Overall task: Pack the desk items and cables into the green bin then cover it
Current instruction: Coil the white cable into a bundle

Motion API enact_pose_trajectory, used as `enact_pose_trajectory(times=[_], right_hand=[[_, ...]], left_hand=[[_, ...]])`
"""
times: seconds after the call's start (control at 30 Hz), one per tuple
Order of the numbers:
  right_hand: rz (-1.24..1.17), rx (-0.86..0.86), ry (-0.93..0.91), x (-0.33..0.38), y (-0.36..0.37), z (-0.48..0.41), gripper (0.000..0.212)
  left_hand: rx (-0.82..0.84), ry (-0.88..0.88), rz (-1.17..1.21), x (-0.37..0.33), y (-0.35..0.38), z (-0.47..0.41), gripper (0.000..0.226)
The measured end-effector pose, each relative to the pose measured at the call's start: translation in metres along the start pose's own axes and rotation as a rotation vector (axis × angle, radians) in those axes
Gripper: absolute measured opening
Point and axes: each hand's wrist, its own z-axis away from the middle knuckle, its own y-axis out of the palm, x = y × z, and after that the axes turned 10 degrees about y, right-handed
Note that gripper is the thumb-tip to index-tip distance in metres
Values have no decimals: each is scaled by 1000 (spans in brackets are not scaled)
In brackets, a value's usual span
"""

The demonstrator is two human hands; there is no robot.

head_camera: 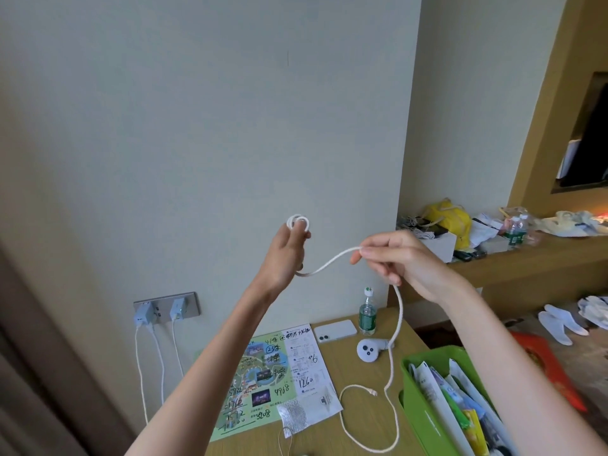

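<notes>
My left hand (287,255) is raised in front of the wall, holding small coils of a white cable (332,259) around its fingertips. To its right, my right hand (398,258) pinches the same cable, which runs between the hands, then hangs down and loops on the desk, ending in a small plug. The green bin (415,403) stands at the desk's right front, holding several papers and packets upright. On the desk lie a white phone (335,330), a white controller (370,348), a water bottle (367,315) and a green map sheet (260,380).
Two chargers (161,312) sit in a wall socket plate at left, their white cables hanging down. A thin cable end (285,439) lies at the desk's front. A shelf at right carries a yellow bag (450,218), bottles and clutter. White slippers (559,322) lie on the floor.
</notes>
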Motion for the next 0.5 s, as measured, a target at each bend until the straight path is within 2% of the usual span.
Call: enact_pose_trajectory(times=[0.1, 0.23, 0.3, 0.37, 0.5], right_hand=[[54, -85, -56, 11, 3, -3, 25], [160, -235, -124, 22, 4, -9, 23], [178, -288, -154, 24, 2, -11, 20], [165, -317, -155, 23, -1, -13, 18], [86, -329, -90, 10, -3, -17, 23]], left_hand=[[162, 106, -69, -5, 18, 7, 27], [344, 59, -56, -18, 35, 20, 47], [418, 62, -48, -20, 39, 24, 37], [446, 62, -48, -21, 42, 25, 24], [356, 9, -3, -23, 42, 24, 25]])
